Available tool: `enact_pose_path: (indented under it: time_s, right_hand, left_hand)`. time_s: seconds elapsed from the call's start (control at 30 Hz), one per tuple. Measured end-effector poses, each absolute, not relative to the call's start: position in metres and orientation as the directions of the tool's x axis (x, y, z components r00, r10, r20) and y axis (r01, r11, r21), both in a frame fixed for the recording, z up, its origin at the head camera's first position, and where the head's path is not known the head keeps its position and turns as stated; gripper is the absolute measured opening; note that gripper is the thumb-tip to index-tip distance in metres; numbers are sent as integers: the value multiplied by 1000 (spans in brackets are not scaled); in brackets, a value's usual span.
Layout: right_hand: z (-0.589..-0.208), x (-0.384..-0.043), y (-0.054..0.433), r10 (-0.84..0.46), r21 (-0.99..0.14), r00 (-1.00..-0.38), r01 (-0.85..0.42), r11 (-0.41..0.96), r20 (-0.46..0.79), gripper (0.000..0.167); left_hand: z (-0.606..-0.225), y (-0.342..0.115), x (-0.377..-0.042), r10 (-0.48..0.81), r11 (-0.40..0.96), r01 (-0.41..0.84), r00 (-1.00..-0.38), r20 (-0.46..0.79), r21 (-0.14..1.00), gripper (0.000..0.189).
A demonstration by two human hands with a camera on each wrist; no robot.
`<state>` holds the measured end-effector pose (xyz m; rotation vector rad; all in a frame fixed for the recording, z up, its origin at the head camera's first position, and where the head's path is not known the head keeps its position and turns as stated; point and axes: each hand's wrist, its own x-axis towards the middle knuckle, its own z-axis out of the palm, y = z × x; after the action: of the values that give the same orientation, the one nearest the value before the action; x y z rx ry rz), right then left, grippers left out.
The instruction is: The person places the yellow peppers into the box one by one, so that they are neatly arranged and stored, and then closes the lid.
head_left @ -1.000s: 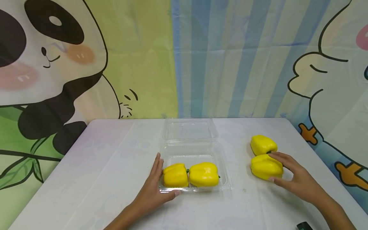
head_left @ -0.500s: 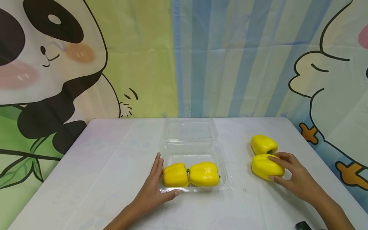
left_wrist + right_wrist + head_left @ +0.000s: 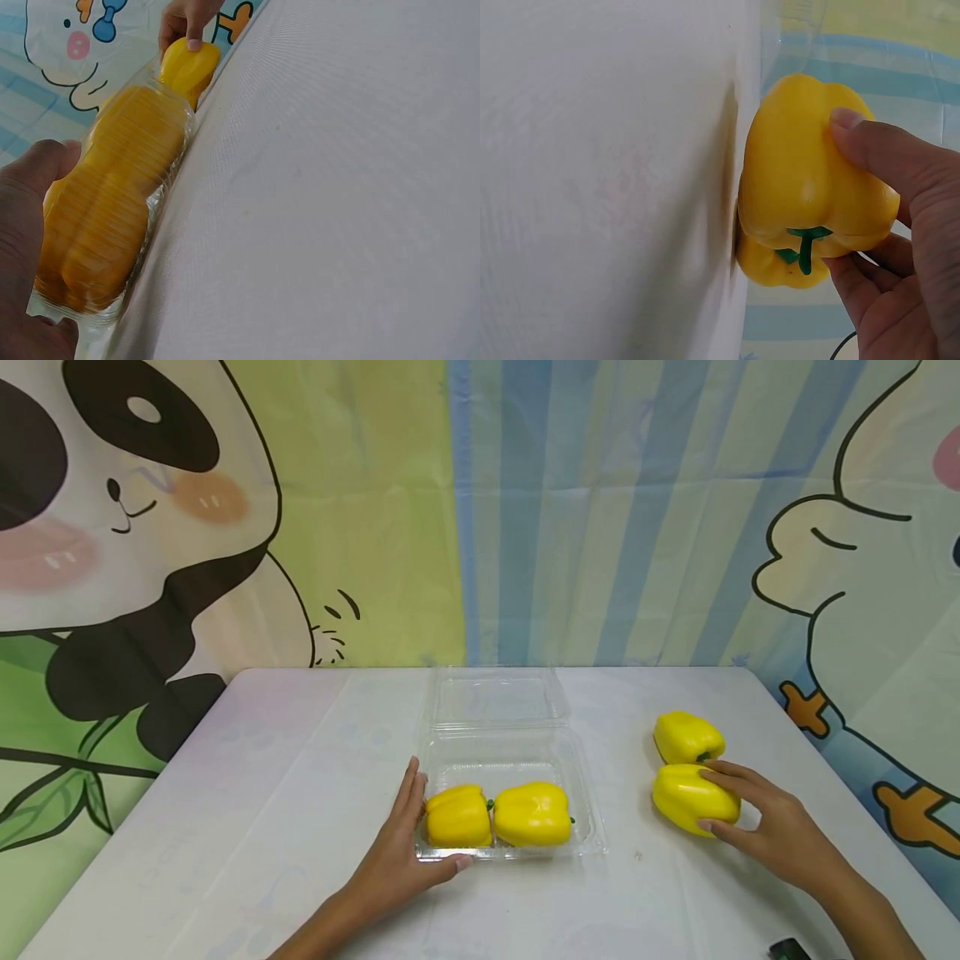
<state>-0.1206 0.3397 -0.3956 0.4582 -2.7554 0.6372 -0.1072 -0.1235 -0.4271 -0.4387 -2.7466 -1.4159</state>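
Note:
A clear plastic clamshell container lies unfolded on the table, with two yellow bell peppers along its front. My left hand rests against its front left corner, fingers extended along the side and thumb by the front edge. At right, my right hand holds another yellow bell pepper between thumb and fingers. The right wrist view shows the thumb on that pepper, its green stem facing the wrist. Whether it is off the table cannot be told. One more yellow pepper lies just behind it.
The container's lid lies back toward the table's far edge. A dark object is partly visible at the bottom right. Cartoon-printed curtains stand behind the white table and at its sides.
The right hand's fingers have closed in on the front right pepper, which has shifted slightly, first right and then back left. The left hand and the container have stayed in place.

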Motion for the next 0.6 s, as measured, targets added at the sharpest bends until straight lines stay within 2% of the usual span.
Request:
enact_pose_path:
  time_s: [0.6]
  right_hand:
    - [-385,-119,323,-253,-412,-867,-437,799,429,65]
  left_hand:
    - [-428,-124,-107,244,551,291,-952,183,782,122]
